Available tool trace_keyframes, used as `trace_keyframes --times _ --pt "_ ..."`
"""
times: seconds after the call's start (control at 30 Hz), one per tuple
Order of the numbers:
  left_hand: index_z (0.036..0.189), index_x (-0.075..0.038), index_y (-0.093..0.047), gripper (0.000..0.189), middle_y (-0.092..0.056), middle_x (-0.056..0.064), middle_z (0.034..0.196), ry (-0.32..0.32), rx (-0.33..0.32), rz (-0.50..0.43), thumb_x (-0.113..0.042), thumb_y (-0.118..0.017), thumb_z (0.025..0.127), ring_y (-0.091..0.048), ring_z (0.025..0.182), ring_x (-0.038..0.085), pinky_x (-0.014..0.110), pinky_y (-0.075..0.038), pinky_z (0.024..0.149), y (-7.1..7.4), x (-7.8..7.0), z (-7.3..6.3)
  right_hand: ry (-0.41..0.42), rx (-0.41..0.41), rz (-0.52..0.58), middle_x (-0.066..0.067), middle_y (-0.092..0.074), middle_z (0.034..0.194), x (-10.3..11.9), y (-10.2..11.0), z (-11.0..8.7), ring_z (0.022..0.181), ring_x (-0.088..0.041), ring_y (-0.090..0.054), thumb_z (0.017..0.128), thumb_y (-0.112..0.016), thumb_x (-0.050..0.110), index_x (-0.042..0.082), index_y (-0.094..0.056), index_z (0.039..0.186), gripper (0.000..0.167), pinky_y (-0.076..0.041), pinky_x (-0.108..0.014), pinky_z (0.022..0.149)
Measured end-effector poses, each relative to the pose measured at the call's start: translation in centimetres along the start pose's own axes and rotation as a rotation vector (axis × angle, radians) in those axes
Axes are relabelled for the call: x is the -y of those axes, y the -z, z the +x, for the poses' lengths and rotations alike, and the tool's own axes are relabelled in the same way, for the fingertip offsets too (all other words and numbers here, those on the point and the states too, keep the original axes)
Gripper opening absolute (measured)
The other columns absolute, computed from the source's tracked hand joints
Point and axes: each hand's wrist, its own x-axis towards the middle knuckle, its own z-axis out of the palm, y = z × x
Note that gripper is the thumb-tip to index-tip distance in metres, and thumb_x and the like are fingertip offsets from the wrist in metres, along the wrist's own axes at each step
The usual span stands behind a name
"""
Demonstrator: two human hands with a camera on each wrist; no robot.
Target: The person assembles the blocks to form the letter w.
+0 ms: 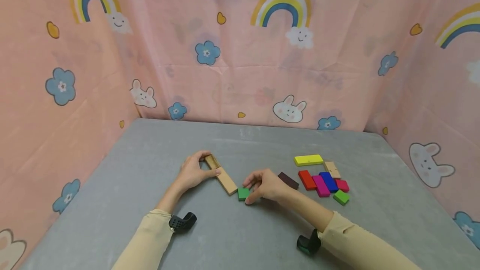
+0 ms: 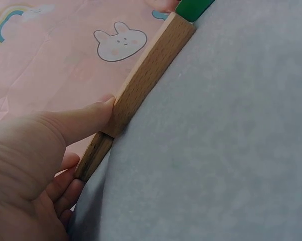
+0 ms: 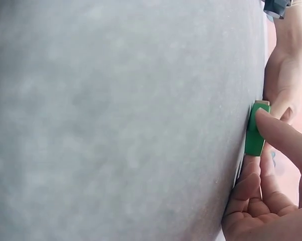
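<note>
The green block (image 1: 243,194) lies on the desk (image 1: 210,236), well in from the far edge. The right hand (image 1: 267,186) pinches it between thumb and fingers. The left hand (image 1: 193,172) grips the darker wooden block (image 1: 212,161), with the thumb against the pale wooden block (image 1: 227,181).

To do this placing well, I think, the left hand should press only lightly, so that the two wooden pieces do not turn, and the right hand should square the green one to the pale end. A push too strong may bend the line.

Only the head view shows the loose blocks (image 1: 321,186) toward the right edge of the desk. The left wrist view shows from low how green meets the pale end; they seem to touch, but a thin gap I cannot exclude. The right wrist view shows more clearly the thumb upon the green side.
</note>
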Motion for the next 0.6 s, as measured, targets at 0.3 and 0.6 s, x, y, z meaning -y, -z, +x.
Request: trace_keyframes --times 0.3,0.6 --pt "0.14 -0.012 -0.054 0.074 -0.054 0.011 0.13 -0.001 -0.001 0.011 -0.041 -0.084 0.078 -0.041 0.125 0.033 0.056 -0.027 0.103 -0.17 -0.02 0.0 -0.045 0.017 0.021 -0.01 -0.062 0.088 0.1 0.2 0.09 0.076 -0.02 -0.054 0.065 -0.089 -0.004 0.001 -0.07 0.095 0.036 -0.045 -0.029 0.067" --pt "0.141 -0.012 -0.054 0.075 -0.054 0.011 0.131 0.002 -0.003 0.011 -0.041 -0.084 0.078 -0.04 0.126 0.033 0.057 -0.026 0.103 -0.17 -0.2 0.06 -0.049 0.028 0.048 -0.01 -0.062 0.089 0.05 0.29 -0.02 0.078 -0.02 -0.055 0.066 -0.088 -0.005 0.001 -0.069 0.098 0.037 -0.046 -0.029 0.069"
